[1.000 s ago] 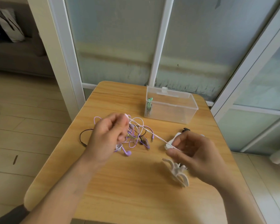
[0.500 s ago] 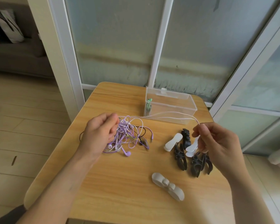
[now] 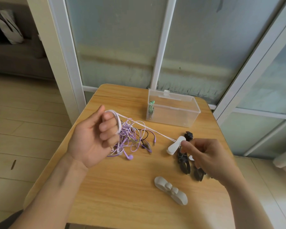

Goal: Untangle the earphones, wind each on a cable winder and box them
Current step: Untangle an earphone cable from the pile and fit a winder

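Left grip (image 3: 96,138) looped in white cable (image 3: 149,128), right grip (image 3: 203,156) pinching it taut. Risk: pulling tightens knots in purple tangle (image 3: 130,139).

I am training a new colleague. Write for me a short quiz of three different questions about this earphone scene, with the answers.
1. True or false: the clear box is empty.
2. Which hand has the white cable looped round its fingers: A left hand, B right hand?
3. Fill in: the grey winder lies on the ___.

Key: 1 false, a wound green earphone is inside. 2 A. 3 table.
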